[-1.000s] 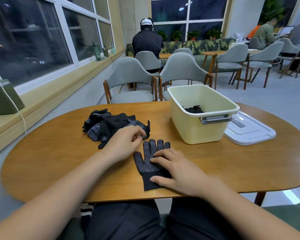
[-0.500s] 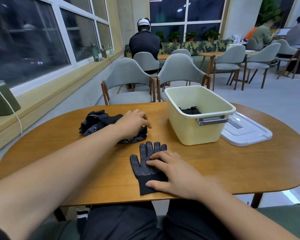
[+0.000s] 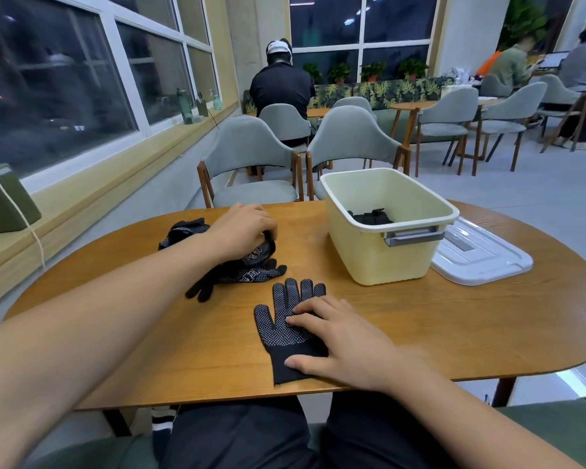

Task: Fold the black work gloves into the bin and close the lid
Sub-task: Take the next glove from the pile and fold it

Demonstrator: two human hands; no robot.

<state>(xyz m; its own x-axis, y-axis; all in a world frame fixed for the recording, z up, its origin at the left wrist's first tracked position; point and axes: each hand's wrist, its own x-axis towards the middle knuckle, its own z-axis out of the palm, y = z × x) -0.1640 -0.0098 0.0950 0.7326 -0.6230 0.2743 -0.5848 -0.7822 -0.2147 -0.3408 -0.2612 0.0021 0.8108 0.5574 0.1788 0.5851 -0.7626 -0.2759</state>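
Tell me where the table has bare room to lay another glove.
Bare wood lies right of the flat glove, in front of the bin and lid, and left, nearer than the glove pile. Crowded between pile and flat glove.

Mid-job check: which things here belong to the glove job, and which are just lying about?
Job: flat glove under the right hand; glove pile gripped by the left hand; bin, a folded glove inside; lid beside it, off.
Lying about: green box and bottles on the sill; grey chairs.
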